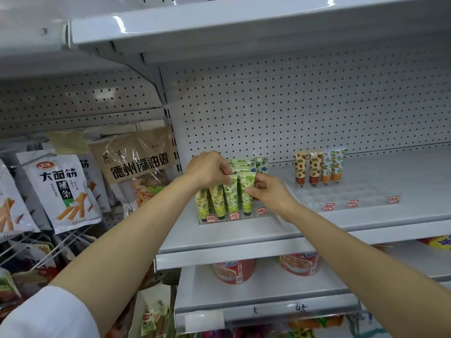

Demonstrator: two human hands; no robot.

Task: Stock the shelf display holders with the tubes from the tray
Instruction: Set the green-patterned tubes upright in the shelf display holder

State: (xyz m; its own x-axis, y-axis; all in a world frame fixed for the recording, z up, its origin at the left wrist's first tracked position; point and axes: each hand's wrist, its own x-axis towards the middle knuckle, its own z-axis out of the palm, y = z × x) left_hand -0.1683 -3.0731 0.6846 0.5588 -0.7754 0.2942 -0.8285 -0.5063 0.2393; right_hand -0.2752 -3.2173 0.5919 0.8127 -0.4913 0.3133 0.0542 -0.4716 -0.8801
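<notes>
A clear display holder (238,217) stands on the white shelf (219,240), filled with several upright green and yellow fruit-print tubes (216,198). My left hand (207,168) reaches over the holder and pinches the crimped top of a green tube (230,195) in the front row. My right hand (266,190) grips the neighbouring green tube (245,189) from its right side. Further right, a second clear holder (341,193) carries several orange and blue patterned tubes (319,167) in its back row only. No tray is in view.
Snack bags (61,189) hang on pegs to the left of the shelf. Red tins (234,270) sit on the shelf below. A perforated back panel (292,113) closes the rear, and an upper shelf (244,23) overhangs. Red price tags (352,203) line the holders' fronts.
</notes>
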